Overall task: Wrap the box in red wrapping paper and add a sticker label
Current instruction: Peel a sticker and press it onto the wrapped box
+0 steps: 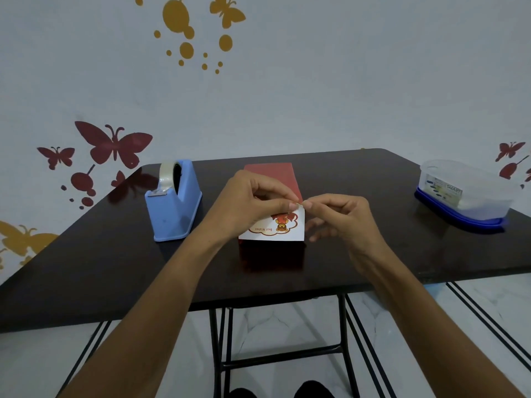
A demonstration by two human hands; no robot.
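Pinching the sticker sheet [276,228] at its corner, the left hand [253,202] and right hand [339,216] work just above the box [270,173], already wrapped red; labelling apparently remains.

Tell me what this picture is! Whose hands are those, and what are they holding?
No machine here: the camera sits on a person's head and looks down, so you see their own arms. On the dark table stand a box wrapped in red paper, a blue tape dispenser and a clear plastic tub. The left hand holds a white sticker sheet with a little bear above the box; the right hand pinches its corner, perhaps to peel it.
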